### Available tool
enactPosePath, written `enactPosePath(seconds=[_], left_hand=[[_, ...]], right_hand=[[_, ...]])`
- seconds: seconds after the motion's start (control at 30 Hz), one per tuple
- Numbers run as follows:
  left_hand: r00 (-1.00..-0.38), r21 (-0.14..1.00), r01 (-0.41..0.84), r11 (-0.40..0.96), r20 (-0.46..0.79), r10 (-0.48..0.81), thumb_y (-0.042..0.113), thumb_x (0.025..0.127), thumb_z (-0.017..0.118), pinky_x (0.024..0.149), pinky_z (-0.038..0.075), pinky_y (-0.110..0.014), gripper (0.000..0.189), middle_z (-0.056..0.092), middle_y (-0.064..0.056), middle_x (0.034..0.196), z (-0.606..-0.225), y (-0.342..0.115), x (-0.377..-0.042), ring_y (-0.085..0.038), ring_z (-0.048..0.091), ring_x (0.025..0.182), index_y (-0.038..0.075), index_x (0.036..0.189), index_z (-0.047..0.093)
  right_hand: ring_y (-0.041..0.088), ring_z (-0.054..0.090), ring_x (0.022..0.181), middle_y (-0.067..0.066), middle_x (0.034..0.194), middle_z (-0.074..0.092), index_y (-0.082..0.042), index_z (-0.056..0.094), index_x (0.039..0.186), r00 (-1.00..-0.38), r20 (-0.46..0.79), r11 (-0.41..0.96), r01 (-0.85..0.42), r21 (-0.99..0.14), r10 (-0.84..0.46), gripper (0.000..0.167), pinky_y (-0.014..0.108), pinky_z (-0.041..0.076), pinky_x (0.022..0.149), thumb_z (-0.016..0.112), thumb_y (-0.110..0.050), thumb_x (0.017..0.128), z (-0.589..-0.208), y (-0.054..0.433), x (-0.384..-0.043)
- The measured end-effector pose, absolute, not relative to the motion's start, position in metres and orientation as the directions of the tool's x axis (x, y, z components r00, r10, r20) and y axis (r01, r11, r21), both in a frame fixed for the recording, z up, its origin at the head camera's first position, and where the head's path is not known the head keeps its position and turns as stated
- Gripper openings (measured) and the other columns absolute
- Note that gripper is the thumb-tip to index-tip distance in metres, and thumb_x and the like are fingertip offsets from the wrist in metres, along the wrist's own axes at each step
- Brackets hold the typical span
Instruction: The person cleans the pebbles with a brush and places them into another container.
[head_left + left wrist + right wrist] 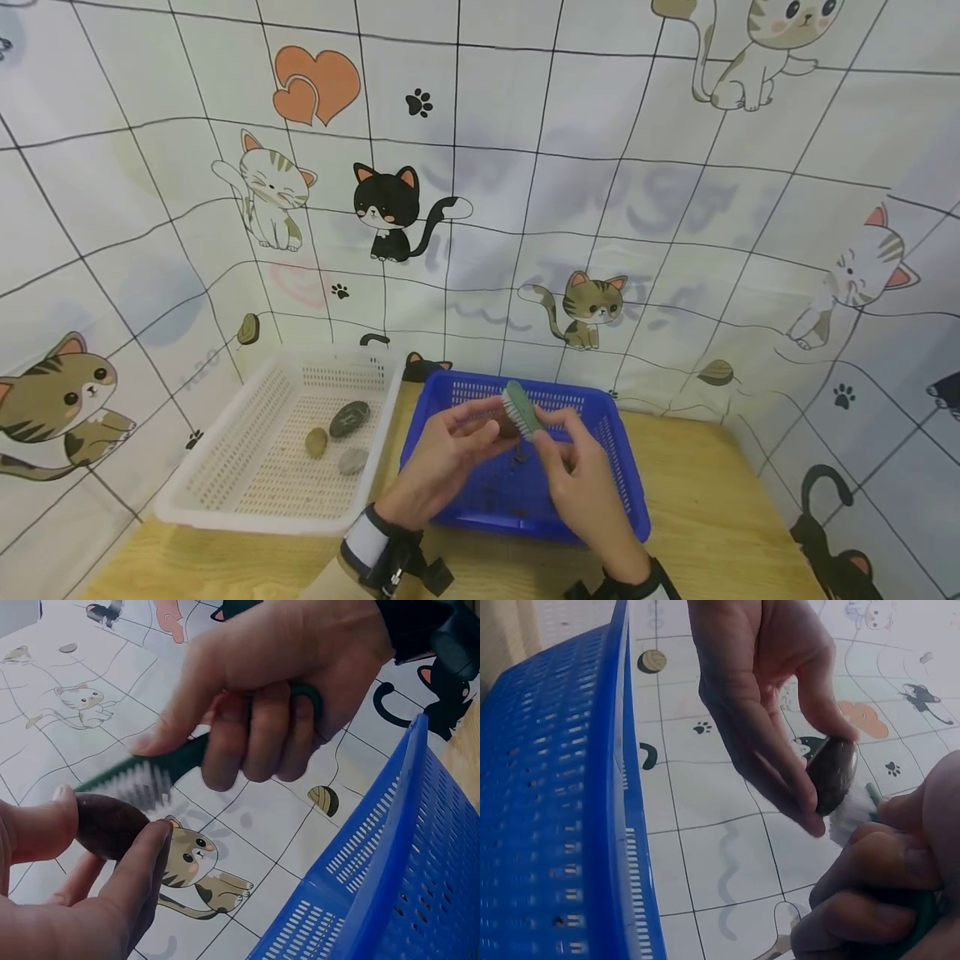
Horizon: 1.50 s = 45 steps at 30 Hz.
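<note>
My left hand (446,454) pinches a dark reddish-brown stone (112,825) between thumb and fingertips, above the blue basket (637,508). Curled around the handle of a green scrubbing brush (517,404) is my right hand (585,479). The brush's white bristles (853,815) face the stone and meet its surface in the right wrist view. In the left wrist view the bristles look blurred. Small dark bits lie on the blue basket's floor below the hands.
Left of the blue basket stands a white basket (247,523) holding a dark stone (350,419), a tan stone (316,443) and a pale grey stone (352,461). Both rest on a wooden table (697,492). A cat-printed sheet (495,192) hangs behind and beside it.
</note>
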<state>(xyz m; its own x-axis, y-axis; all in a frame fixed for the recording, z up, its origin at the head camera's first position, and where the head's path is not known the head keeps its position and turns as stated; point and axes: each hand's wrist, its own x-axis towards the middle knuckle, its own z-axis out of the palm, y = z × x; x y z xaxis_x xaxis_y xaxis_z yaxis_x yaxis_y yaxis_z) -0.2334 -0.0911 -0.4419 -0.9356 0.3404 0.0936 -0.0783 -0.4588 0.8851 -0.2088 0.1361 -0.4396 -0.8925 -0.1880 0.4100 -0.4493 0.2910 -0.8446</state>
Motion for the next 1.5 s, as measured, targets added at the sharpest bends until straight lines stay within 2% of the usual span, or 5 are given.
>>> enactPosePath(seconds=[0.37,0.83,1.07,1.3,1.5], left_hand=[[-0.943,0.834,-0.049,-0.549,0.143,0.302,0.002,0.117,0.067,0.126,0.061,-0.043,0.055,0.075,-0.010,0.150,-0.436,-0.092,-0.231,-0.021,0.075,0.140,-0.007,0.168,0.051],[-0.912,0.916,0.006,-0.402,0.169,0.373,0.004,0.112,0.075,0.121,0.064,-0.038,0.057,0.079,-0.003,0.140,-0.441,-0.089,-0.230,-0.017,0.077,0.135,-0.005,0.165,0.056],[-0.932,0.918,0.147,-0.369,0.253,0.259,0.003,0.108,0.082,0.111,0.069,-0.034,0.059,0.080,-0.010,0.145,-0.441,-0.092,-0.229,-0.018,0.080,0.131,-0.005,0.162,0.060],[-0.929,0.928,0.298,-0.222,0.336,0.158,0.000,0.104,0.085,0.098,0.069,-0.025,0.054,0.077,-0.022,0.153,-0.438,-0.093,-0.228,-0.011,0.080,0.126,-0.001,0.156,0.069],[-0.856,0.889,0.424,-0.173,0.456,0.243,0.002,0.101,0.087,0.103,0.070,-0.029,0.052,0.080,-0.029,0.141,-0.434,-0.097,-0.225,-0.010,0.081,0.122,-0.001,0.151,0.072]], right_hand=[[-0.004,0.032,0.046,-0.013,0.061,0.041,-0.015,0.066,0.153,-0.890,0.404,0.299,-0.452,-0.841,-0.209,0.031,0.018,0.028,0.040,0.062,-0.024,0.123,-0.434,0.141,-0.203],[-0.012,0.029,0.044,-0.017,0.057,0.042,-0.012,0.067,0.148,-0.840,0.506,0.275,-0.542,-0.794,-0.195,0.026,0.012,0.026,0.038,0.062,-0.016,0.122,-0.433,0.136,-0.201],[-0.010,0.030,0.044,-0.008,0.070,0.067,-0.012,0.068,0.146,-0.860,0.474,0.285,-0.511,-0.811,-0.192,0.025,0.013,0.027,0.038,0.064,-0.017,0.122,-0.432,0.139,-0.198],[-0.015,0.030,0.045,-0.016,0.062,0.045,-0.008,0.066,0.146,-0.790,0.546,0.239,-0.608,-0.757,-0.279,0.026,0.008,0.027,0.038,0.062,-0.008,0.120,-0.434,0.135,-0.193],[-0.014,0.032,0.045,-0.010,0.066,0.057,-0.009,0.065,0.148,-0.804,0.552,0.231,-0.593,-0.772,-0.221,0.027,0.011,0.030,0.036,0.061,-0.008,0.121,-0.433,0.136,-0.195]])
